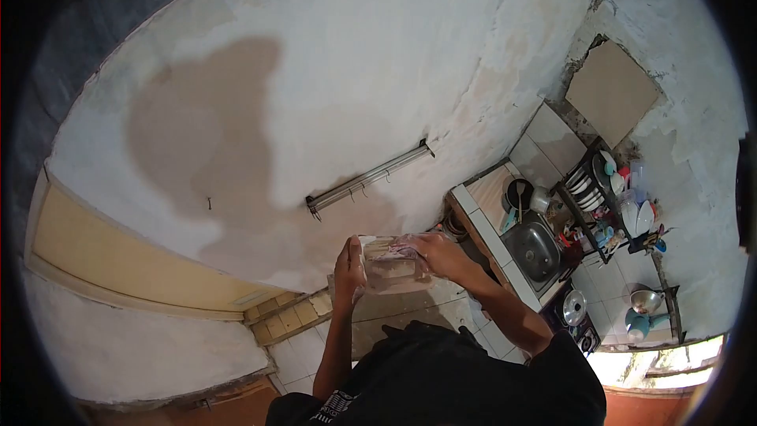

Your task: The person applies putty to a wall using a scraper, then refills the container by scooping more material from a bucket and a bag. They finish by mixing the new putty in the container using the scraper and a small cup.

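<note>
In the middle of the head view, a clear box-shaped container [392,276] is held up in front of my body. My left hand [348,272] grips its left side, thumb upward, with white suds on the fingers. At the upper right of the container is my right hand [432,254], its fingers closed over the rim and inner edge. Pale, pinkish-white foamy stuff shows under those fingers; whether it is a cloth, a sponge or only suds I cannot make out.
To the right, a metal sink [533,252] is set in a tiled counter [482,226], with a pan [519,192] behind it. A dish rack [585,203] holds plates. A stove [585,339] bears a lidded pot. A hook rail [369,179] is fixed to the wall.
</note>
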Action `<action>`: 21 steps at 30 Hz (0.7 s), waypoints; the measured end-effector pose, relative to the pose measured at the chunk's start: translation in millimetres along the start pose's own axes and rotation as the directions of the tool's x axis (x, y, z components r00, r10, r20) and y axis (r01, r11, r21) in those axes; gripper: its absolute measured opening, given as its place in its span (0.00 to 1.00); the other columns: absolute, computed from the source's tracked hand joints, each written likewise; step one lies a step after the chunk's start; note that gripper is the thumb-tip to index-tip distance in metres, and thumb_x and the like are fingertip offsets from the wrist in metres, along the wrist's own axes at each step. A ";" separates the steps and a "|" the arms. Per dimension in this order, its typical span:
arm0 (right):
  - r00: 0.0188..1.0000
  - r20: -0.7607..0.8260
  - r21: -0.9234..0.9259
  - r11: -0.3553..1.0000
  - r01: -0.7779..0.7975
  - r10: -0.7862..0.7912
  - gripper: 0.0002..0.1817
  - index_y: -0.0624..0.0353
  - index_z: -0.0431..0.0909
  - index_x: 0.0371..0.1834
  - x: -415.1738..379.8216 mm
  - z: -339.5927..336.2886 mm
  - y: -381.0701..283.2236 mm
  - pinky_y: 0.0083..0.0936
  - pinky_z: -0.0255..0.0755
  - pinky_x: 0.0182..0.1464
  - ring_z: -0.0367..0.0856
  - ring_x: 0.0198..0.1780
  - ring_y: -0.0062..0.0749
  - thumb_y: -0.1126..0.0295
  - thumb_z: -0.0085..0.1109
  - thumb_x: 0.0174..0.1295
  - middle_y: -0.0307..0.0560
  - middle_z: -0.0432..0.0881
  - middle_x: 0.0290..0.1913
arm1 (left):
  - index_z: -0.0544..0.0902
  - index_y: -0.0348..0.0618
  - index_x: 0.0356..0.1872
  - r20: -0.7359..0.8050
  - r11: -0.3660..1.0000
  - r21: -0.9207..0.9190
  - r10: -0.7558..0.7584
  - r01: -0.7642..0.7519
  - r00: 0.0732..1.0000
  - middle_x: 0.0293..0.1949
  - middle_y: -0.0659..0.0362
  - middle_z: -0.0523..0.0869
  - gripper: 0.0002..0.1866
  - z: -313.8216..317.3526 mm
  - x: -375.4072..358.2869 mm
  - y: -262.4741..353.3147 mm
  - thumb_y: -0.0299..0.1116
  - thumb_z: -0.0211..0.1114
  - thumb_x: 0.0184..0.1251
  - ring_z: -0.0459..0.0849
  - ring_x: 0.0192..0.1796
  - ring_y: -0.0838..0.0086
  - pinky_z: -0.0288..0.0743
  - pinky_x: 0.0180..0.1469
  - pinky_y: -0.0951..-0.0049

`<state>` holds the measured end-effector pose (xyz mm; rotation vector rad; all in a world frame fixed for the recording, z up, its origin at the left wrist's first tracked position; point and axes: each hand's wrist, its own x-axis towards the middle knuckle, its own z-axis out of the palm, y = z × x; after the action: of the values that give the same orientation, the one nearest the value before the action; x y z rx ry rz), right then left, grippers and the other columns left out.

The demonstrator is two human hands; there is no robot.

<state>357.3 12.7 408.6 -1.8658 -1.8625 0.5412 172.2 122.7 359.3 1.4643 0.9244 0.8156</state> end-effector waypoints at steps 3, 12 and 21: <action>0.993 -0.078 0.000 0.996 0.086 -0.086 0.27 0.56 0.73 0.57 -1.0 8.6 7.7 0.44 0.72 0.51 0.78 0.47 0.57 0.77 0.56 0.48 0.60 0.81 0.45 | 0.73 0.38 0.34 -0.039 1.000 -0.019 -0.011 0.011 0.999 0.21 0.64 0.63 0.20 4.3 -5.3 4.3 0.46 0.44 0.78 0.59 0.25 0.78 0.58 0.28 0.75; 0.998 -0.049 0.108 0.993 0.044 -0.039 0.27 0.54 0.75 0.55 -10.9 -11.3 13.6 0.41 0.75 0.42 0.81 0.40 0.56 0.79 0.57 0.47 0.60 0.82 0.37 | 0.75 0.36 0.36 -0.009 0.988 0.049 0.149 -0.148 0.989 0.20 0.67 0.63 0.21 19.1 -19.7 13.9 0.46 0.45 0.78 0.58 0.24 0.83 0.55 0.25 0.77; 0.988 -0.148 0.036 0.998 0.059 -0.053 0.23 0.58 0.77 0.51 -25.6 -19.2 -1.4 0.37 0.77 0.40 0.82 0.38 0.52 0.81 0.59 0.47 0.54 0.83 0.43 | 0.77 0.36 0.40 0.097 0.983 0.078 0.158 -0.166 0.983 0.20 0.62 0.69 0.20 19.2 -18.7 22.5 0.43 0.44 0.78 0.64 0.24 0.80 0.62 0.27 0.75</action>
<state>366.7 -13.6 424.3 -1.7715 -1.7888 0.4079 183.0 96.9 380.2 1.6540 0.7876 0.8293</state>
